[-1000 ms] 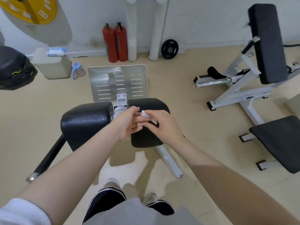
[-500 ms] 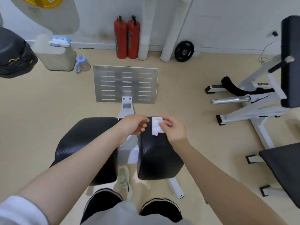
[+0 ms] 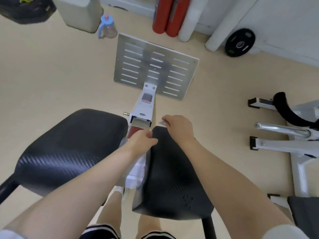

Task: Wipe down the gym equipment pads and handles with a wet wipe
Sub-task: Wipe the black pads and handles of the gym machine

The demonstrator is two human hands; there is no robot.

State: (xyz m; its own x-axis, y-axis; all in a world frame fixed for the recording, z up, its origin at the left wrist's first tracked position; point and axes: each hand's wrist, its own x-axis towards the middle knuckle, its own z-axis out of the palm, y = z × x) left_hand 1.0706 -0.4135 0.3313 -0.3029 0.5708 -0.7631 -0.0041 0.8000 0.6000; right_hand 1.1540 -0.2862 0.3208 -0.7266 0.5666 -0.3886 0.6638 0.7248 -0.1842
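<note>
The left pad [image 3: 72,145] looks untouched. The left hand [image 3: 140,144], its grip curled, rests on the right pad's [image 3: 172,173] inner edge; whether it holds anything I cannot tell. The right hand [image 3: 179,128] pinches the wet wipe [image 3: 162,123] at that pad's far end. Wiping seems barely begun; handles remain. Beyond: beige floor [image 3: 51,75], metal footplate [image 3: 155,66], red extinguishers [image 3: 165,16].
</note>
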